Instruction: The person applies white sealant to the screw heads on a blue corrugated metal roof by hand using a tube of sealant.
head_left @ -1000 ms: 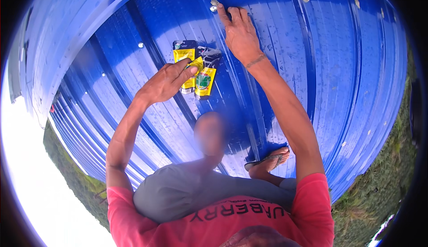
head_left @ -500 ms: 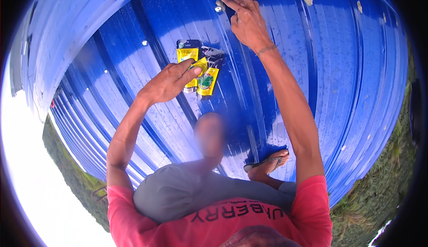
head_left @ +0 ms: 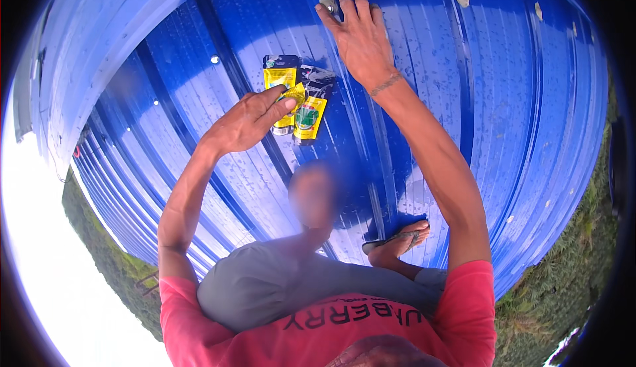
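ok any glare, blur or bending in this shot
Head view: white area at left blown out, pale glare across the blue sheeting, bowed near the rim. Same view: blurred patch above the grey trousers, while left hand and right hand look fairly sharp.

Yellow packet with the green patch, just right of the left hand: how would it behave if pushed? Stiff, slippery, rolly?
The yellow packet looks thin and flat, so probably light and fairly bendy. Lying flat, it should slide rather than roll. Droplets on the blue ribbed sheet suggest contact may be slippery.
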### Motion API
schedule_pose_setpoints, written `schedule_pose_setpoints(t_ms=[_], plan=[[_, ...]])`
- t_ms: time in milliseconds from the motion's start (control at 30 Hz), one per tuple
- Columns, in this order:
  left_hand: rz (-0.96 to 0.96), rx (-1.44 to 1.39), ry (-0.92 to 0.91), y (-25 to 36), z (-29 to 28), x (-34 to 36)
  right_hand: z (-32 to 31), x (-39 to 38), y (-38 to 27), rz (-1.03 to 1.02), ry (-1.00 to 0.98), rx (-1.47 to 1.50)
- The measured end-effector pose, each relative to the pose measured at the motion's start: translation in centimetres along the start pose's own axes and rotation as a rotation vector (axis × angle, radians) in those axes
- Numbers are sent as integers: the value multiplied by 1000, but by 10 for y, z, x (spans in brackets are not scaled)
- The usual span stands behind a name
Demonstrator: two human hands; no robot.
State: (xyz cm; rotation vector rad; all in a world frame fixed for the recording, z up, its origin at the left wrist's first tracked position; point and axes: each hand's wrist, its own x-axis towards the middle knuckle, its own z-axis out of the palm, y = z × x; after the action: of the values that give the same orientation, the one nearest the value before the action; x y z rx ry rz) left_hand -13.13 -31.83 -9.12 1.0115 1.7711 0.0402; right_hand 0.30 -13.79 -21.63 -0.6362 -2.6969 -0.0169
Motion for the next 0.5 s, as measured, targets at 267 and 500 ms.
schedule_pose_setpoints(t_ms=[267, 500], plan=[[2, 30, 3, 3, 0, 1, -7, 1, 13, -7, 71, 103], [-5, 7, -36, 6, -4, 0, 5, 4, 23, 96, 53, 175]])
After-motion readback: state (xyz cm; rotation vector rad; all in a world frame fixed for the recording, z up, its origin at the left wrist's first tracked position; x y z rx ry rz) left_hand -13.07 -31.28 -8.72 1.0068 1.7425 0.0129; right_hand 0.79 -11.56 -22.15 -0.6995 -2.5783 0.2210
